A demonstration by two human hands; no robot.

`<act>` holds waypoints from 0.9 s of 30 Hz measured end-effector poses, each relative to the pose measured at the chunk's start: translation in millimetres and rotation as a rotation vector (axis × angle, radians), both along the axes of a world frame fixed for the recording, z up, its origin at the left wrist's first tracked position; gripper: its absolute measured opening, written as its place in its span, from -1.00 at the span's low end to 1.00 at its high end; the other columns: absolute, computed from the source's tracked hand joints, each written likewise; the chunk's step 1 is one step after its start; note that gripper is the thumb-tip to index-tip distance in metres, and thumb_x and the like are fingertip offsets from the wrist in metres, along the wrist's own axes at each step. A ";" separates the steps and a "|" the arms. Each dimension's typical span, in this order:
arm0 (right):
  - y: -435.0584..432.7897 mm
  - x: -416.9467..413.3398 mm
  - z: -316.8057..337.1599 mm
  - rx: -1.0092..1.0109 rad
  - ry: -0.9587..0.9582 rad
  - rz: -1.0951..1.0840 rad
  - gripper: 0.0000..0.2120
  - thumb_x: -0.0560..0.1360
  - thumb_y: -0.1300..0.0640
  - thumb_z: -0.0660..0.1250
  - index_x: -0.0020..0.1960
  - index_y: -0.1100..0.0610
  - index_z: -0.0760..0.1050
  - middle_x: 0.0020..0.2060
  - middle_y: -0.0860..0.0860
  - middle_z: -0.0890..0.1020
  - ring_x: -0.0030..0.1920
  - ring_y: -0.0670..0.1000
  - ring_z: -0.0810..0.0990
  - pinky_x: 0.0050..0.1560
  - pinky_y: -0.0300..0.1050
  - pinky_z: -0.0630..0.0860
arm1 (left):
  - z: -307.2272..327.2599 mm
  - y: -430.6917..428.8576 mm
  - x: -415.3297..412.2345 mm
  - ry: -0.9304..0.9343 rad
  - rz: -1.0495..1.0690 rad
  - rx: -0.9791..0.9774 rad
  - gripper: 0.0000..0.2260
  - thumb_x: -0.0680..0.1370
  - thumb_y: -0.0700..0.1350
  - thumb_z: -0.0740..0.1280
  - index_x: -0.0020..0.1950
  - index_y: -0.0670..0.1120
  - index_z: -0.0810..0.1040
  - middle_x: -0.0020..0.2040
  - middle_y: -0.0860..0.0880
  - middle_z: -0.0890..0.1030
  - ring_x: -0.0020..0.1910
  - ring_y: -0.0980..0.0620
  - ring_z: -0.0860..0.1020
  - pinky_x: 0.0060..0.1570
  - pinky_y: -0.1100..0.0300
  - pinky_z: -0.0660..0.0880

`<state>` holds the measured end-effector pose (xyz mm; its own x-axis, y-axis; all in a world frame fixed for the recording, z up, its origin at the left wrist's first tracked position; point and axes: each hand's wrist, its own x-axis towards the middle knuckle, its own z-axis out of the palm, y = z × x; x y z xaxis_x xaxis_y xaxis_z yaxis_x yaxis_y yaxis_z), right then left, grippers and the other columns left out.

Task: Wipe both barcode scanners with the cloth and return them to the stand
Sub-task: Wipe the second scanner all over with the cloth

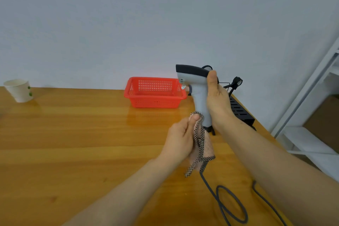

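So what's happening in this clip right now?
A person is cleaning a barcode scanner over a wooden table. The right hand holds the grey scanner upright by its handle, while the left hand presses a checked cloth against the lower handle. The scanner's cable trails across the table. A black stand sits just behind, beside a red basket.

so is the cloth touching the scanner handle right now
Touching. The head view shows the left hand pressing the checked cloth against the lower handle of the scanner, which the right hand holds upright, with no gap visible.
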<state>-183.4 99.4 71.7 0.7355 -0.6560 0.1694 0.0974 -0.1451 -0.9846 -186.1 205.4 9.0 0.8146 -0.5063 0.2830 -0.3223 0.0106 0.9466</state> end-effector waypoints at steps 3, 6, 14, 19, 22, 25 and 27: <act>-3.0 -2.3 -3.8 0.009 0.041 0.013 -0.39 0.43 -0.40 0.05 -0.04 0.13 0.52 -0.11 0.05 0.62 -0.04 0.05 0.59 0.11 0.05 0.50 | -12.3 6.1 6.6 0.050 -0.080 -0.025 -0.69 0.62 -0.04 0.17 -0.18 -0.21 0.54 -0.32 0.01 0.57 -0.31 0.11 0.50 -0.20 0.11 0.48; -5.7 -5.8 -4.2 0.057 0.073 0.028 -0.42 0.44 -0.39 0.02 -0.23 0.12 0.43 -0.31 0.05 0.51 -0.24 0.02 0.52 -0.11 -0.03 0.49 | -19.4 12.8 18.8 0.056 -0.097 0.089 -0.83 0.59 -0.25 0.24 0.07 -0.28 0.60 -0.11 -0.05 0.64 -0.12 0.10 0.56 -0.01 0.24 0.51; -6.5 -8.9 -6.9 0.013 0.099 0.053 -0.44 0.48 -0.34 0.01 -0.15 0.11 0.50 -0.35 -0.02 0.57 -0.35 -0.08 0.57 -0.29 -0.21 0.51 | 8.4 27.3 41.0 0.224 0.082 0.232 -0.54 0.52 -0.20 0.34 0.42 -0.08 0.37 0.36 -0.05 0.45 0.39 -0.04 0.37 0.35 0.05 0.32; 15.4 -0.5 -18.3 -0.044 0.067 0.110 -0.44 0.48 -0.31 0.10 0.13 0.13 0.49 -0.05 0.01 0.65 -0.06 -0.04 0.63 -0.04 -0.13 0.58 | 30.5 24.4 30.8 0.778 -0.244 -0.407 -0.69 0.42 -0.02 0.42 0.11 -0.11 0.59 0.08 -0.13 0.66 0.10 -0.07 0.61 0.08 0.02 0.55; 33.8 4.6 -26.2 -0.171 0.054 0.123 -0.49 0.45 -0.33 0.10 0.11 0.06 0.45 0.02 -0.02 0.61 0.07 0.00 0.58 0.18 0.05 0.49 | 25.0 24.2 29.9 0.795 -0.168 -0.508 -0.62 0.47 -0.07 0.37 0.25 -0.18 0.54 0.12 -0.15 0.63 0.04 -0.05 0.61 -0.07 0.06 0.60; 41.7 9.2 -28.6 -0.149 0.063 0.272 -0.47 0.51 -0.31 -0.07 0.14 0.01 0.45 -0.02 -0.11 0.59 0.02 -0.17 0.56 0.16 -0.20 0.47 | 13.8 31.8 34.0 0.822 -0.080 -0.554 -0.68 0.52 -0.11 0.34 0.26 -0.17 0.53 0.11 -0.13 0.64 0.04 -0.04 0.61 0.01 0.03 0.56; 35.7 11.4 -30.2 -0.164 0.095 0.314 -0.51 0.58 -0.19 -0.13 0.19 0.04 0.45 -0.05 -0.11 0.57 -0.05 -0.20 0.54 0.03 -0.27 0.44 | 7.6 41.6 36.3 0.849 -0.041 -0.585 -0.70 0.52 -0.11 0.34 0.24 -0.15 0.53 0.04 -0.11 0.63 -0.01 -0.02 0.60 -0.06 0.04 0.55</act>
